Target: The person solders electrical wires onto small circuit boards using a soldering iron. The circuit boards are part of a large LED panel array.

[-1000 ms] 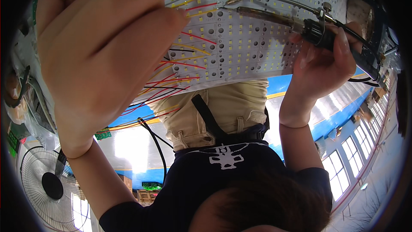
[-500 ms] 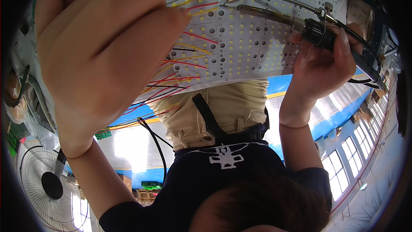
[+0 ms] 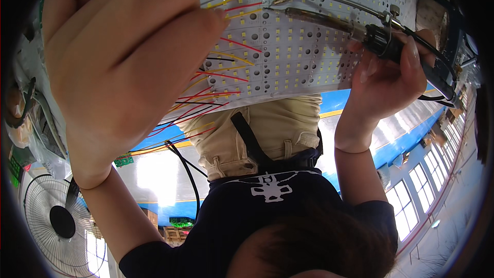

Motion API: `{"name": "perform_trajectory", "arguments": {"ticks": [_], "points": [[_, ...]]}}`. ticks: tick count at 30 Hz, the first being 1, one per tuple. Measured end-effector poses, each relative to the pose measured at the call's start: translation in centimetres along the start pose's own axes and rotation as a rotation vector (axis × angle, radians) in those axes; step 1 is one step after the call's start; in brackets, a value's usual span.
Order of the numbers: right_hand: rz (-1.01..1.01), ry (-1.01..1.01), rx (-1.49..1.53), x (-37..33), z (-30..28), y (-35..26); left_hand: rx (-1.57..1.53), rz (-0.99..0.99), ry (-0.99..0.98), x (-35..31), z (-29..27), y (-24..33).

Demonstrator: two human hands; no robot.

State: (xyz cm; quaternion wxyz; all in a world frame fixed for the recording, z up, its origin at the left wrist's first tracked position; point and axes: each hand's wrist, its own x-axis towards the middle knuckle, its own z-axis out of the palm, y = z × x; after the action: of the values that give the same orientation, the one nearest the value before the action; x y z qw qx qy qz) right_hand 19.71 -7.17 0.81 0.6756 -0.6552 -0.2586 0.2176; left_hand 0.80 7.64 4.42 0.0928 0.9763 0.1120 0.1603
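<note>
The left hand is showing its broad back, fingers curling under and fingertips bunching toward the right. Lower down, the right hand is gripping with bent fingers, nails showing. Both bare forearms, left and right, are slanting outward.

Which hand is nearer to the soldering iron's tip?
Left: the left hand ends just left of the tip; the right hand grips the handle, farther right.
</note>
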Motion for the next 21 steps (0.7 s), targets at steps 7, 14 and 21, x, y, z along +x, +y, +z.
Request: {"name": "perform_trajectory", "arguments": {"ticks": [7,14,21], "points": [[-0.011,0.062,-0.073,-0.4,-0.2,0.7,0.011,0.002,-0.003,-0.3,0.1,0.0],[-0.218,-0.055,-0.261,-0.7,-1.5,1.3,0.003,-0.01,-0.02,-0.1,0.0,0.2],[-0.327,-0.077,-0.46,-0.8,-1.7,1.4,0.004,-0.003,-0.018,-0.1,-0.1,0.1]]}}
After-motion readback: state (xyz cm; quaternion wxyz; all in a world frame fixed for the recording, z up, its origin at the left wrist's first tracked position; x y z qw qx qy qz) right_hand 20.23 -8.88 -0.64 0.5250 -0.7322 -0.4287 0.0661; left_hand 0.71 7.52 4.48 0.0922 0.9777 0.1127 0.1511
